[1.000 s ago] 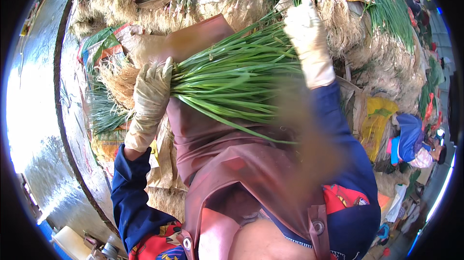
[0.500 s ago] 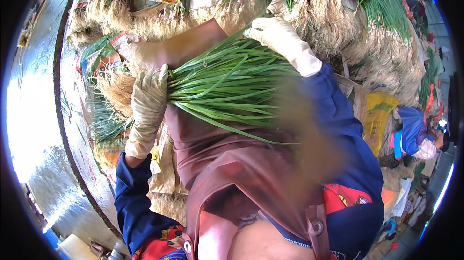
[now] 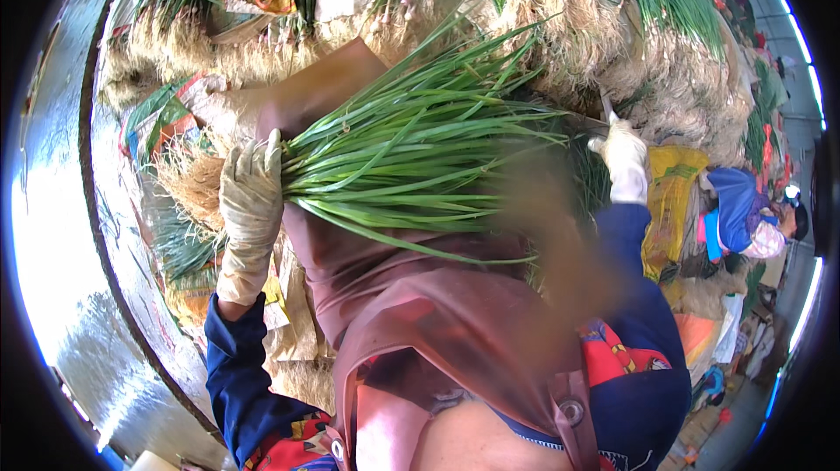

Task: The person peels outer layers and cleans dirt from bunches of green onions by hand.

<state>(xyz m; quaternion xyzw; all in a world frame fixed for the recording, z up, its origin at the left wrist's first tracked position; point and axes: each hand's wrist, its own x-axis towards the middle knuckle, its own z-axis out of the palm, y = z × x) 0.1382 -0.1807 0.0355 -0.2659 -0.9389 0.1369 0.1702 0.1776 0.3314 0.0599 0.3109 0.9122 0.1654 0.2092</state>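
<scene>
My left hand [image 3: 251, 195], in a soiled pale glove, is closed round the lower stems of a bunch of green onions [image 3: 402, 165]. Their pale brown roots [image 3: 188, 178] stick out to the left of it, and the long green leaves fan rightward across my brown apron [image 3: 376, 270]. Off beyond the leaf tips is my gloved right hand [image 3: 623, 160], apart from the bunch, fingers curled. A narrow greyish piece shows at its fingertips; what it is I cannot make out. A blurred brown patch hides the right part of the leaves.
More rooted green onions [image 3: 560, 16] lie in rows on sacking at the far side. A yellow sack [image 3: 678, 200] lies right of my right hand. Wet, shiny floor [image 3: 52, 182] runs along the left. Another person in blue [image 3: 735, 209] is at the far right.
My right hand has left the top edge of the leaves and moved right and nearer. The leaves now spread wider at the far side. The left hand keeps its hold.
</scene>
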